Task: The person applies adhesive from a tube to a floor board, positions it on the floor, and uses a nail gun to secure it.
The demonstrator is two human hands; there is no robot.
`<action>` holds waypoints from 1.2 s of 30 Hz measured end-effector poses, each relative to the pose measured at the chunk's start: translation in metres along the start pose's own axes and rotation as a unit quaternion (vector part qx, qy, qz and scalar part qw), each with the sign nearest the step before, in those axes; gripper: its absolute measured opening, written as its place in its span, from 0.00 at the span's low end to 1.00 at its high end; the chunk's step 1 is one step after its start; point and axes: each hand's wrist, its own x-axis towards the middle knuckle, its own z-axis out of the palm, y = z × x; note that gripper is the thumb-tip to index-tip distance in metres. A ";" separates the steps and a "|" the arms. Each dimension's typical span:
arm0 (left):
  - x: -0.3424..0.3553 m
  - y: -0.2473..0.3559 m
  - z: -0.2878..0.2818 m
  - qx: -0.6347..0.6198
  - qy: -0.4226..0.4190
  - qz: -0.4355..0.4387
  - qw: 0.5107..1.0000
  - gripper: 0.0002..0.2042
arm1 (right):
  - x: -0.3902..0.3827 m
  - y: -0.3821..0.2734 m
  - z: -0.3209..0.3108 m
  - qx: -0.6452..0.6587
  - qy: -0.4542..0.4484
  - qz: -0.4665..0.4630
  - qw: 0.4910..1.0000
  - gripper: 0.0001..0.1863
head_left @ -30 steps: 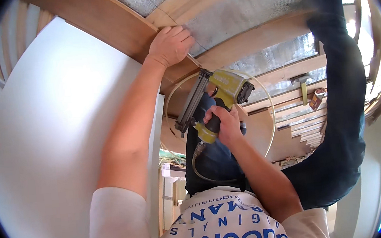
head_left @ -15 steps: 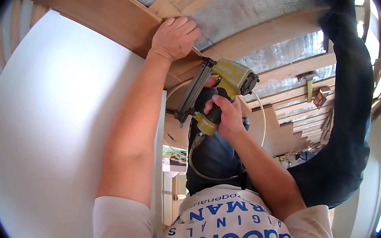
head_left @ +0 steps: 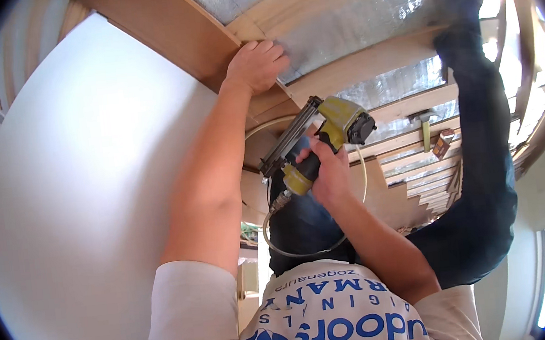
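My left hand (head_left: 256, 66) is at the end of a brown wooden board (head_left: 167, 29), its fingers bent over the edge where the board meets the paler battens. In my right hand (head_left: 329, 172) is a yellow-green pneumatic nail gun (head_left: 343, 120), gripped by its black handle. The gun's long dark magazine slants down toward the left, and its nose is apart from the wood. From the base of the handle, a pale air hose (head_left: 266, 229) loops down past my dark trouser leg. My left fingertips are partly hidden.
A large white panel (head_left: 84, 188) stands close along my left arm. Wooden battens (head_left: 367, 59) run over silvery foil sheeting (head_left: 401, 79) ahead. On the battens to the right lie a hammer (head_left: 426, 134) and a small box (head_left: 443, 145). My bent leg (head_left: 484, 149) stretches out at the right.
The view has shifted slightly. The nail gun has tilted a little and sits slightly farther right. My left hand stays at the board's edge, and my right hand keeps its grip.
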 end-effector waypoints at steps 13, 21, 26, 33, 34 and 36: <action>0.035 -0.182 -0.159 0.085 0.349 -0.567 0.741 0.24 | -0.003 -0.268 0.157 -0.057 -0.220 -0.299 0.927 0.10; 0.045 -0.185 -0.139 0.112 0.292 -0.589 0.745 0.36 | 0.039 -0.310 0.395 -0.775 -0.156 -0.538 0.293 0.41; 0.056 -0.194 -0.149 0.081 0.288 -0.584 0.755 0.36 | 0.117 -0.294 0.529 -0.801 -0.144 -0.554 0.172 0.45; 0.052 -0.203 -0.148 0.065 0.297 -0.583 0.754 0.38 | 0.162 -0.267 0.622 -0.720 -0.115 -0.669 0.146 0.45; 0.052 -0.205 -0.149 0.068 0.284 -0.592 0.751 0.38 | 0.165 -0.271 0.622 -0.724 -0.125 -0.660 0.158 0.45; 0.050 -0.209 -0.154 0.058 0.283 -0.595 0.750 0.37 | 0.167 -0.272 0.621 -0.730 -0.134 -0.650 0.163 0.46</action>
